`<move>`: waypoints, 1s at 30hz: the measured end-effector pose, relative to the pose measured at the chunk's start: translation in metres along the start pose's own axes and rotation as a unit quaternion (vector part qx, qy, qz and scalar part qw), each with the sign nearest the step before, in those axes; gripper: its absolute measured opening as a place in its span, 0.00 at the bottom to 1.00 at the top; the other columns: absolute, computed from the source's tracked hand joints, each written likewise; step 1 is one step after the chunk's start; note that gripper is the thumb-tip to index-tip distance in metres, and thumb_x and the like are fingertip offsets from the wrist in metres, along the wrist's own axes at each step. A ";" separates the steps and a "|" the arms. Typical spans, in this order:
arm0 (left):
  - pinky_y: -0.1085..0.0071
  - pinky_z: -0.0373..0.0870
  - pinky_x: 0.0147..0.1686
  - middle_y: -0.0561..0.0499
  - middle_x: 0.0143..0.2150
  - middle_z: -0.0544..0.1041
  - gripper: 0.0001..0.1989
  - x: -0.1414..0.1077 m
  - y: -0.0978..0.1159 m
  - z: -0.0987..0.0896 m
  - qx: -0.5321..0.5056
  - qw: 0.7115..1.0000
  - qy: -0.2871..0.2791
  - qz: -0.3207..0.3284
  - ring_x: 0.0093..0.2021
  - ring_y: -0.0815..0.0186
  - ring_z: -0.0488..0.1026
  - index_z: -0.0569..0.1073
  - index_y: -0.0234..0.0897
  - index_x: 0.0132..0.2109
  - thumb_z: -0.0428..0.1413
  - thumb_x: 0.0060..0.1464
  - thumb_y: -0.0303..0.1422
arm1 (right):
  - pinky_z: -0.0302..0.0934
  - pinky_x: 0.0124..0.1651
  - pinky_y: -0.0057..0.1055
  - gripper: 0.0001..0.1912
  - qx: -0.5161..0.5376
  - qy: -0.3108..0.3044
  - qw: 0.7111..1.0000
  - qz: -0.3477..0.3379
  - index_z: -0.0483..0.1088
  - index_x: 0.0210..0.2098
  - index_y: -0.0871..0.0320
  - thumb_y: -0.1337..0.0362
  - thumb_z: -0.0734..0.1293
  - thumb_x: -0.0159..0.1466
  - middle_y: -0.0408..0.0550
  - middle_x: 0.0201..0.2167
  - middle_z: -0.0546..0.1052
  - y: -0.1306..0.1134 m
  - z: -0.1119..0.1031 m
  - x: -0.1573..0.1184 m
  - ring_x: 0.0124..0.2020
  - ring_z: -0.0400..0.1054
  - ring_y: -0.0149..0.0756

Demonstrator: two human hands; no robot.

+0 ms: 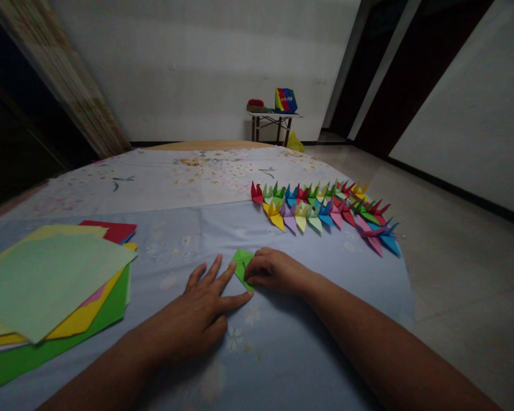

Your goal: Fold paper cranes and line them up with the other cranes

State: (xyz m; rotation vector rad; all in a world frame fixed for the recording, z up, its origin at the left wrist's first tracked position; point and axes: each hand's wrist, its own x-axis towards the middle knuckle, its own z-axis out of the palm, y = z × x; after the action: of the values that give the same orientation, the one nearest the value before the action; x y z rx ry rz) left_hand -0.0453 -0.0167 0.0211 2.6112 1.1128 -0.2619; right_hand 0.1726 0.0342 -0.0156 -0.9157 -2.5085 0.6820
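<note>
the green paper (pixel 241 258) lay on the desk (pixel 312 368), paper birds (pixel 301 216) toward its two o'clock, the left hand (pixel 200 306) splayed open at its eight, the right hand (pixel 279 270) curled over its three, whether gripping i couldn't tell.

Nothing here you can read for sure. Your one bit of marking: white lettering (pixel 286 99) across the middle of the multicoloured package (pixel 286 102) on the small far table (pixel 277 115); too small and blurred for you to spell out.
</note>
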 end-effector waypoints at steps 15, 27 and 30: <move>0.49 0.37 0.61 0.49 0.67 0.43 0.32 -0.002 -0.004 0.006 0.017 1.000 0.022 -0.012 0.66 0.58 0.32 0.48 0.41 0.64 0.43 0.52 0.28 | 0.56 0.42 0.30 0.14 -0.070 -0.059 0.992 -0.089 0.73 0.42 0.51 0.66 0.67 0.57 0.47 0.34 0.71 -0.008 -0.013 -0.009 0.36 0.63 0.32; 0.48 0.24 0.59 0.48 0.66 0.50 0.29 0.007 0.009 0.024 0.062 0.990 0.103 -0.077 0.65 0.54 0.42 0.53 0.38 0.63 0.41 0.53 0.29 | 0.54 0.43 0.32 0.12 -0.078 -0.066 0.992 -0.073 0.74 0.41 0.50 0.65 0.67 0.56 0.47 0.35 0.71 -0.012 -0.015 -0.010 0.36 0.62 0.33; 0.48 0.24 0.59 0.48 0.66 0.51 0.29 0.007 0.010 0.023 0.066 0.989 0.108 -0.080 0.65 0.54 0.43 0.53 0.37 0.63 0.40 0.54 0.30 | 0.54 0.42 0.31 0.13 -0.075 -0.069 0.992 -0.070 0.74 0.41 0.50 0.65 0.67 0.56 0.47 0.35 0.71 -0.011 -0.014 -0.010 0.37 0.61 0.34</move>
State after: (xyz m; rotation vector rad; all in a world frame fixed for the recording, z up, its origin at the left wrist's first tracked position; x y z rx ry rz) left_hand -0.0341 -0.0262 -0.0010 2.7182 1.4271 -0.0902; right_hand 0.1815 0.0245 0.0005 -0.7556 -2.7471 0.5348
